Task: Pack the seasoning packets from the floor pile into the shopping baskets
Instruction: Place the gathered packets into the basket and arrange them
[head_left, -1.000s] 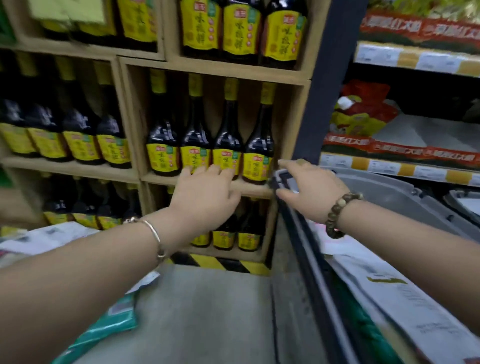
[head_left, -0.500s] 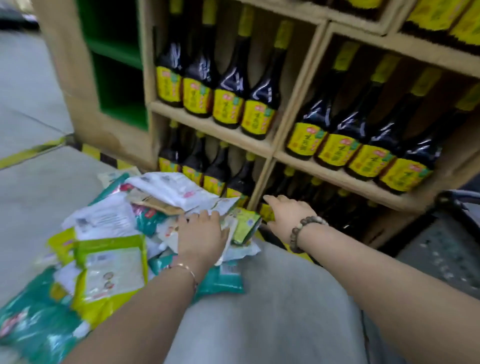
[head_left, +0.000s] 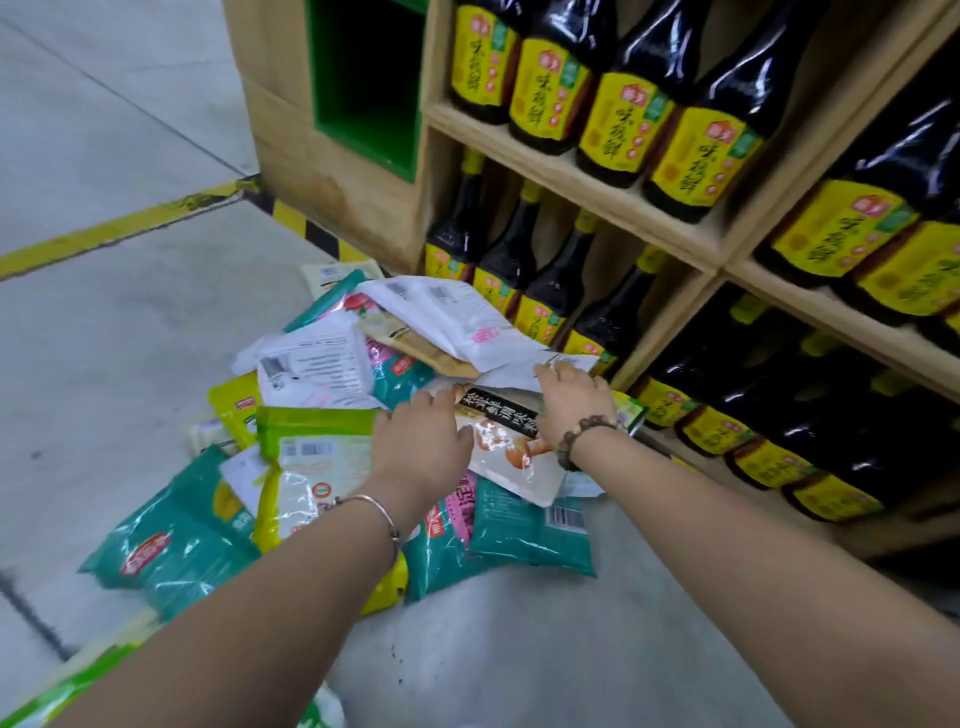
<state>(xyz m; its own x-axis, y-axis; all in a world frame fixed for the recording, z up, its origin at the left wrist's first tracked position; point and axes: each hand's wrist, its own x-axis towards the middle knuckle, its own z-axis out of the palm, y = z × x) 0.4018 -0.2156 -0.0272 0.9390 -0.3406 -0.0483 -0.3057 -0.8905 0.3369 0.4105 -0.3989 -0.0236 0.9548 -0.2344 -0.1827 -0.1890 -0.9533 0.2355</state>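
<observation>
A pile of seasoning packets (head_left: 322, 457) lies on the grey floor against a wooden shelf, in teal, lime green, white and pink. On top of the pile sits a white packet (head_left: 511, 449) with a black label strip and a mushroom picture. My left hand (head_left: 423, 441) holds its left edge, thumb over the front. My right hand (head_left: 571, 402), with a bead bracelet at the wrist, grips its upper right edge with curled fingers. No shopping basket is in view.
The wooden shelf unit (head_left: 571, 171) behind the pile holds rows of dark sauce bottles (head_left: 628, 124) with yellow labels. A green-lined cubby (head_left: 369, 83) is at its left end. Yellow tape (head_left: 119, 228) crosses the floor at left. More packets (head_left: 62, 691) lie at the bottom left.
The view swung from the grey basket on the right down to the floor pile. Both hands came off the basket and shelf, and now hold the white mushroom packet.
</observation>
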